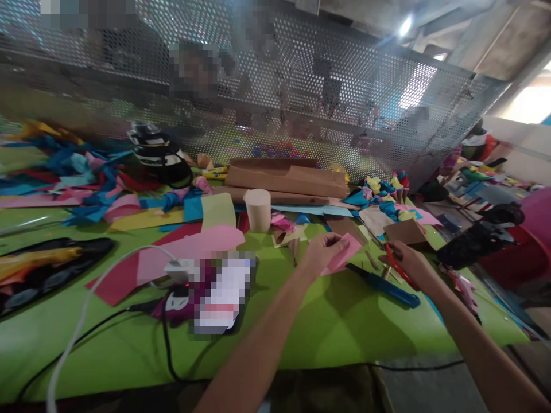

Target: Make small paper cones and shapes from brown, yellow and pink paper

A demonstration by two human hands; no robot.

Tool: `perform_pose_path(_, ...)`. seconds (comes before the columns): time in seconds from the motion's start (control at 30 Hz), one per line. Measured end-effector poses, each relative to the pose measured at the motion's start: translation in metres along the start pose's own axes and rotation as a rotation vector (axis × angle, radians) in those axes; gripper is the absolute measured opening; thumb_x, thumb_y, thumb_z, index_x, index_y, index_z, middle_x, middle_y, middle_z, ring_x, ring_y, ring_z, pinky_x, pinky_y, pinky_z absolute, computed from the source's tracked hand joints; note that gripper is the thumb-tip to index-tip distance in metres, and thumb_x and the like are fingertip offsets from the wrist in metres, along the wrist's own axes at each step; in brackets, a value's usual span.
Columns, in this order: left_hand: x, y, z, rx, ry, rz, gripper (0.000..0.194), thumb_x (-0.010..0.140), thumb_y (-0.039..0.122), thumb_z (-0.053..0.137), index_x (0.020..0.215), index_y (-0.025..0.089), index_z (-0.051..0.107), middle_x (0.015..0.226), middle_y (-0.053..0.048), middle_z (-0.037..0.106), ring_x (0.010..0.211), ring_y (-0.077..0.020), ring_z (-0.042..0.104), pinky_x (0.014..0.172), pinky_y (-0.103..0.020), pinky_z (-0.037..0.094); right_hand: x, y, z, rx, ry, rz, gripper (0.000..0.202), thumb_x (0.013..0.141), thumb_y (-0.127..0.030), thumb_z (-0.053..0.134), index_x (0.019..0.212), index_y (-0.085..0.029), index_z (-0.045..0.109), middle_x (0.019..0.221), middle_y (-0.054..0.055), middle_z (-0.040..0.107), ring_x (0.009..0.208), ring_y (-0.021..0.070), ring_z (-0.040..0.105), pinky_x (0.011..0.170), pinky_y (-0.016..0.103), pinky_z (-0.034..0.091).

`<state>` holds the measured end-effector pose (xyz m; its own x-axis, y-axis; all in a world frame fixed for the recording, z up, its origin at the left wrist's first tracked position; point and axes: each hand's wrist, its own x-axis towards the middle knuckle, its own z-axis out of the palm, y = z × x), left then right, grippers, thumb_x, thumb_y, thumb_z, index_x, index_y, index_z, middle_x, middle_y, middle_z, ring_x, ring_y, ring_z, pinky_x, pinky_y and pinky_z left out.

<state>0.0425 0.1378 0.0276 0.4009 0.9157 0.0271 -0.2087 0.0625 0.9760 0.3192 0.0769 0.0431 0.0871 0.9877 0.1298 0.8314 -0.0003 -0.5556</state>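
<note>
My left hand (323, 252) is closed on a small piece of pink paper (348, 251), pinched between thumb and fingers above the green table (340, 338). Held in my right hand (410, 261) is a pair of scissors, whose red handle (394, 263) shows; the blades are hard to make out. The scissors are apart from the paper, to its right. Below and between both hands lies a utility knife with a blue handle (394, 288), its dark blade pointing towards the pink paper. Small paper scraps lie around it.
A cream paper roll (258, 210) stands behind my left hand. On the left are a phone (224, 295), a purple power strip (178, 307) and cables. Coloured paper, a black bottle (159, 158) and folded brown cardboard (284, 179) line the back, before a perforated metal screen (301, 74).
</note>
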Motion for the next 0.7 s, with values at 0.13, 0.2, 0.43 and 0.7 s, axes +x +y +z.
perform_pose_path(0.13,-0.001,0.005,-0.001,-0.097,0.020,-0.008,0.034,0.077,0.049,0.078,0.087,0.016,0.074,0.079,-0.005,0.069,0.066,-0.0137,0.058,0.058,-0.024,0.044,0.036,0.025,-0.001,-0.323,0.067,-0.022,0.045,0.083,-0.031,0.067,0.127,-0.023,0.064,0.111,0.012,0.076,0.100,0.0326,0.070,0.079,0.035,0.050)
perform_pose_path(0.2,-0.001,0.005,-0.002,-0.136,0.054,-0.006,0.034,0.075,0.047,0.080,0.087,0.016,0.074,0.080,-0.005,0.070,0.066,-0.0133,0.058,0.060,-0.024,0.044,0.046,0.030,-0.002,-0.344,0.078,-0.010,0.049,0.082,-0.026,0.066,0.130,-0.023,0.063,0.114,0.013,0.075,0.102,0.0330,0.069,0.082,0.037,0.049)
perform_pose_path(0.43,0.007,-0.003,-0.005,-0.236,0.136,-0.013,0.033,0.070,0.037,0.085,0.093,0.016,0.076,0.088,-0.007,0.073,0.074,-0.0150,0.063,0.069,-0.027,0.048,0.042,-0.026,0.006,-0.205,0.134,-0.118,0.029,0.094,-0.042,0.058,0.116,-0.030,0.074,0.112,0.014,0.075,0.099,0.0338,0.068,0.081,0.044,0.051)
perform_pose_path(0.7,0.007,0.001,-0.009,-0.221,0.191,0.040,0.030,0.076,0.027,0.080,0.101,0.015,0.073,0.089,-0.007,0.072,0.074,-0.0148,0.063,0.067,-0.027,0.051,0.027,-0.098,0.059,0.622,-0.067,-0.170,0.035,0.088,-0.053,0.067,0.080,-0.019,0.073,0.067,0.000,0.063,0.061,0.0150,0.053,0.057,0.027,0.041)
